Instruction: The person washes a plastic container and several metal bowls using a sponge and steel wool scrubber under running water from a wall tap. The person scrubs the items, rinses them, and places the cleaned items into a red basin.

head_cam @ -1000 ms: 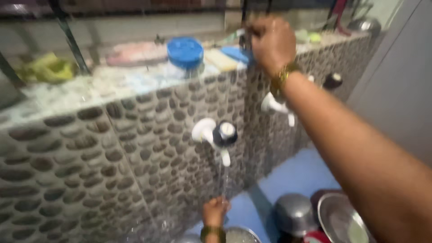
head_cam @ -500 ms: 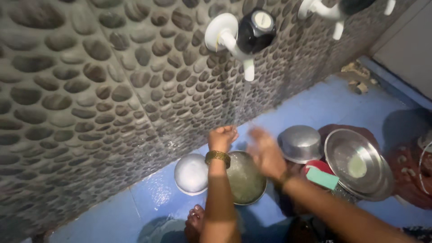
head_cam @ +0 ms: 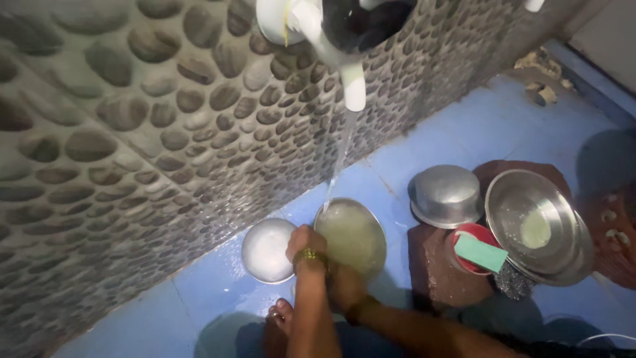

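— Crouching low, what do the hands hold?

— The left hand (head_cam: 303,244) grips the near rim of a steel bowl (head_cam: 351,235) full of cloudy water. The right hand (head_cam: 344,286) is just beside it; whether it grips, I cannot tell. A bare foot (head_cam: 278,321) rests on the blue floor (head_cam: 464,132).

— And farther?

— A small steel lid (head_cam: 267,250) lies left of the bowl. To the right: an upturned steel pot (head_cam: 446,195), a steel plate (head_cam: 536,225), a green sponge (head_cam: 480,252). Above, the white tap (head_cam: 331,40) on the pebble wall (head_cam: 132,132) pours water into the bowl.
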